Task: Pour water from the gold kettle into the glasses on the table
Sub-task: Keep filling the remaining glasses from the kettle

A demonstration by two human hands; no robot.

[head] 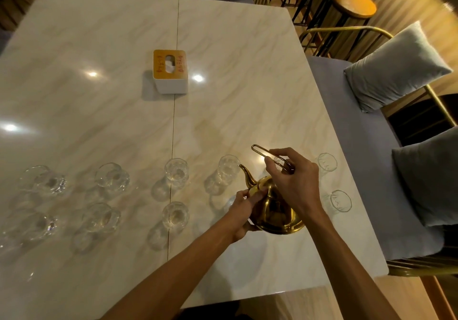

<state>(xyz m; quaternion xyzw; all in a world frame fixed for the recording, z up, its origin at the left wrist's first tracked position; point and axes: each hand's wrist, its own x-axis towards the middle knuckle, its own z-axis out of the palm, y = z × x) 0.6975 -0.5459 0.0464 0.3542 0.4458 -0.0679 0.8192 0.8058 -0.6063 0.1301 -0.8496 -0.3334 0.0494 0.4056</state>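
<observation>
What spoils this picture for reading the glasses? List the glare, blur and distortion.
Head view: dim warm light; lamp glare spots on the marble table, one near the tissue box. The far-left glasses smear into the reflections. Wide-angle bending curves the table edges. The gold kettle stays readable, with both hands on it.

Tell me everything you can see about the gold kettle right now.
The gold kettle is shiny, polished metal by its look, with a round squat body, a thin curved spout pointing away toward the far row of glasses, and a tall wire loop handle. It sits low at the table's near right part, among the glasses; whether it touches the top is unclear. The right hand grips the handle; the left hand pinches the lid. No water is pouring.
</observation>
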